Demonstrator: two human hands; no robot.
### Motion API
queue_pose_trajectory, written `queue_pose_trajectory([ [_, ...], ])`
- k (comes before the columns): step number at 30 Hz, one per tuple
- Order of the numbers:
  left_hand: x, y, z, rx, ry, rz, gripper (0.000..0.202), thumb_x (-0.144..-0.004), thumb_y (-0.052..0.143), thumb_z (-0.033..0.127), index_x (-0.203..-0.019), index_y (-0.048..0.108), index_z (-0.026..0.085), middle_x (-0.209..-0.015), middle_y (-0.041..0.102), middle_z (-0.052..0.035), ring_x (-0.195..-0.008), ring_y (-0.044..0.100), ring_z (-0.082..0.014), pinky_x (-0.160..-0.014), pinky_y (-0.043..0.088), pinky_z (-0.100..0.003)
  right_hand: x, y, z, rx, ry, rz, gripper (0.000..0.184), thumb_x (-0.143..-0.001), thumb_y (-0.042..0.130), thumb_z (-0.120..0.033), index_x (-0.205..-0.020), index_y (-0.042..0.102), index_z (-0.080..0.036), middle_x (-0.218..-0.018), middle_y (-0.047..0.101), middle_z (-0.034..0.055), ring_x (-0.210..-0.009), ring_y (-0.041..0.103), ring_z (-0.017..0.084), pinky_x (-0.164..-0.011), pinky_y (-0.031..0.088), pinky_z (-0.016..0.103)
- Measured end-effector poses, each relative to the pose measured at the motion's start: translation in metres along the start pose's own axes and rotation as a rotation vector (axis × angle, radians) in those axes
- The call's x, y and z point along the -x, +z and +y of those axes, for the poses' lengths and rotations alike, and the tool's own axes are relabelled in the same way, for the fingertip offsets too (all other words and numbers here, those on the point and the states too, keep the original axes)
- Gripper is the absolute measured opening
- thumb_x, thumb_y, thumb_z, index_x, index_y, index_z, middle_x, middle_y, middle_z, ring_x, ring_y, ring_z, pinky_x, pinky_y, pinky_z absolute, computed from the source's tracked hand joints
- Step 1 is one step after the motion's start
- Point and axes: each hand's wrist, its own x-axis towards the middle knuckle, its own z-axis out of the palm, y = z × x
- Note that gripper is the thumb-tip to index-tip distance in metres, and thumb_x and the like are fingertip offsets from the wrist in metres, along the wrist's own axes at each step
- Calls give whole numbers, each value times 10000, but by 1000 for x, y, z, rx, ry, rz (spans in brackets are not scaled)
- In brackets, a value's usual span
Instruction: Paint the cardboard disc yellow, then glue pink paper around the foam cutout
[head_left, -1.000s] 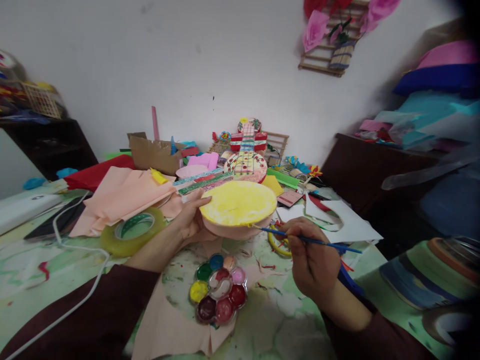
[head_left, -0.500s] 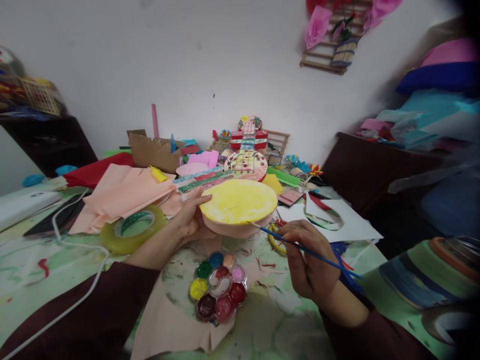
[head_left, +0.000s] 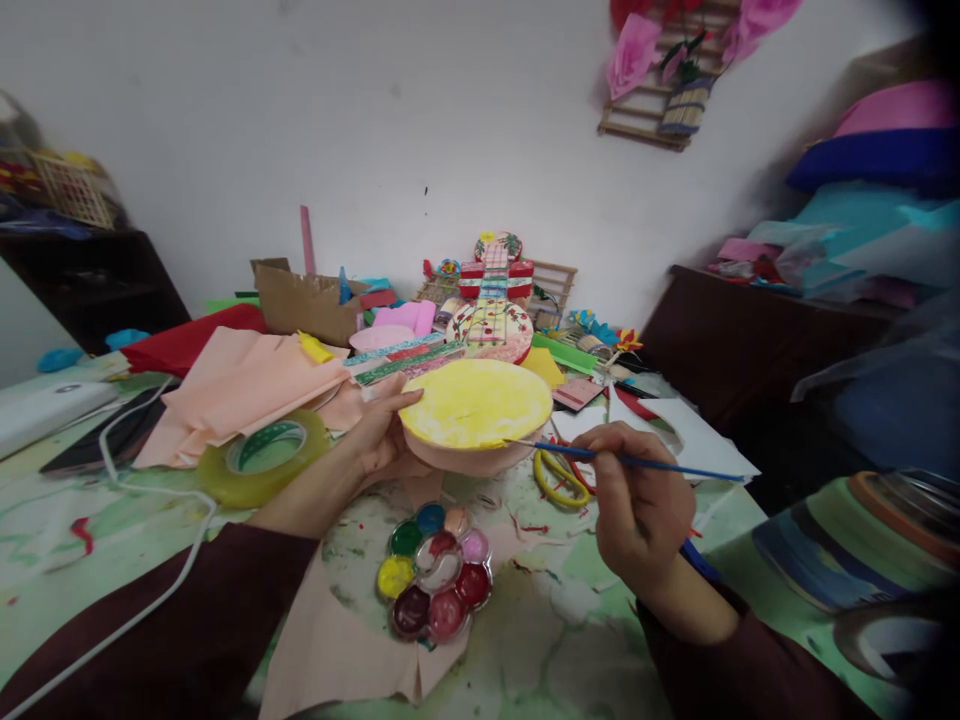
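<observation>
My left hand [head_left: 379,435] grips the left side of a round pink piece with a yellow-painted top [head_left: 476,405], holding it tilted above the table. My right hand [head_left: 637,505] pinches a thin blue paintbrush [head_left: 637,461]; its tip touches the near right rim of the yellow top. A flower-shaped paint palette [head_left: 439,570] with several colour wells lies on peach paper just below both hands.
A wide tape roll [head_left: 262,458] lies left of my left hand. Yellow-handled scissors [head_left: 559,478] and white paper cut-outs [head_left: 690,440] lie to the right. A decorated model guitar [head_left: 493,310], a cardboard box [head_left: 307,300] and coloured papers crowd the back. A white cable [head_left: 150,520] crosses the left.
My right hand has lifted and shifted slightly right, levelling the brush; its tip moved from below the rim up onto the edge of the yellow top. The left hand stayed still.
</observation>
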Motion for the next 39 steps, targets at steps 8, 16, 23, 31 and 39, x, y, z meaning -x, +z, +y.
queue_pose_trajectory([
  [8, -5, -3, -2, -6, 60, -7, 286, -828, 642, 117, -1111, 673, 118, -1019, 759, -152, -873, 748, -244, -784, 620, -334, -10, 6, 6, -176, 364, 125, 110, -888, 576, -280, -831, 590, -188, -693, 634, -2, -580, 640, 135, -537, 505, 256],
  [16, -4, -1, -2, 14, 55, 14, 342, -806, 660, 108, -1147, 660, 127, -1005, 761, -163, -865, 750, -264, -743, 627, -333, -12, 8, 5, -231, 416, 95, 155, -869, 614, -328, -840, 599, -177, -630, 653, -6, -550, 660, 137, -480, 509, 228],
  [23, -4, -2, -2, 27, 85, 23, 480, -781, 688, 95, -1247, 620, 183, -1067, 755, -129, -870, 751, -260, -719, 629, -310, -10, 7, 2, -184, 378, 114, 143, -890, 598, -328, -851, 594, -191, -641, 653, -9, -549, 676, 143, -468, 517, 228],
  [31, -1, 0, -1, 28, 73, 18, 439, -797, 677, 103, -1229, 629, 162, -1053, 757, -137, -859, 751, -263, -713, 630, -326, -12, 5, 4, -94, 338, 132, 122, -891, 588, -297, -841, 601, -187, -664, 647, -3, -545, 666, 138, -482, 509, 233],
  [39, -5, 0, -10, 54, -18, -5, 340, -819, 697, 152, -1154, 665, 104, -1012, 756, -168, -937, 734, -287, -792, 610, -337, 10, 5, -14, -176, 124, -28, 94, -902, 538, -155, -917, 612, -210, -748, 649, 11, -633, 632, 147, -583, 525, 295],
])
